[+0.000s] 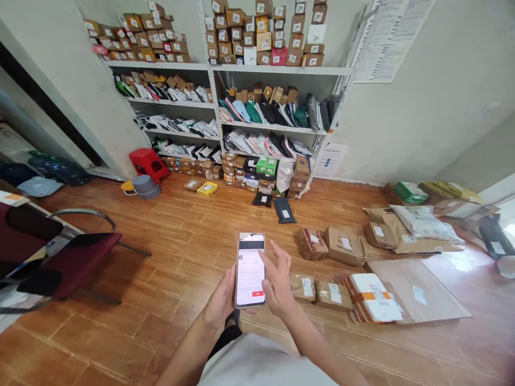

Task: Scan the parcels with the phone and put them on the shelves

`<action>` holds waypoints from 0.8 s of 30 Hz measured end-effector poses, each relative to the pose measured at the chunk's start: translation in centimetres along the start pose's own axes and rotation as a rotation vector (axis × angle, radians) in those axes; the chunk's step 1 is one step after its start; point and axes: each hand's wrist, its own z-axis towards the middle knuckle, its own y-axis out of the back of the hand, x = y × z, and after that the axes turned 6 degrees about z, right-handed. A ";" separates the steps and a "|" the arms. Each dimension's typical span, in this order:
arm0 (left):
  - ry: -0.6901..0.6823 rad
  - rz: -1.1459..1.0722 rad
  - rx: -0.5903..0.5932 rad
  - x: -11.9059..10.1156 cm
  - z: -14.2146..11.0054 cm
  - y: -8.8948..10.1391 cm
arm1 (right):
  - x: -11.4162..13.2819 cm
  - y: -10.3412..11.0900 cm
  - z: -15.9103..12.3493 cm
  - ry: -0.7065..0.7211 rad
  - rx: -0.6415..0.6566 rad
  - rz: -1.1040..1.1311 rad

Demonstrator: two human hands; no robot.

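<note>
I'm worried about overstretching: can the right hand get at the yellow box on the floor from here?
Probably not: the yellow box lies well beyond the right hand, near the shelves. The floor between looks free, so walking over and bending should work.

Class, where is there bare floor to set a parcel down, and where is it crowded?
Bare floor lies between the maroon chair and the left hand, and ahead of the phone, up to the dark parcels. It's crowded right of the right hand, with cardboard boxes, and beneath the shelving.
</note>
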 end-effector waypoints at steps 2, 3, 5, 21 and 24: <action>0.019 0.015 0.028 -2.6 1.6 2.9 | -0.3 -2.6 3.0 0.036 -0.039 0.008; 0.022 0.019 0.041 -3.8 2.4 4.3 | -0.5 -3.8 4.4 0.069 -0.049 0.003; 0.020 0.018 0.063 -6.0 3.9 7.0 | -0.9 -6.1 6.6 0.106 -0.067 -0.010; 0.072 0.035 0.057 -13.7 9.9 14.1 | -3.5 -13.9 15.4 -0.559 -0.085 0.682; 0.088 0.039 0.030 -13.9 10.5 14.3 | -4.0 -14.0 16.0 -0.626 -0.095 0.743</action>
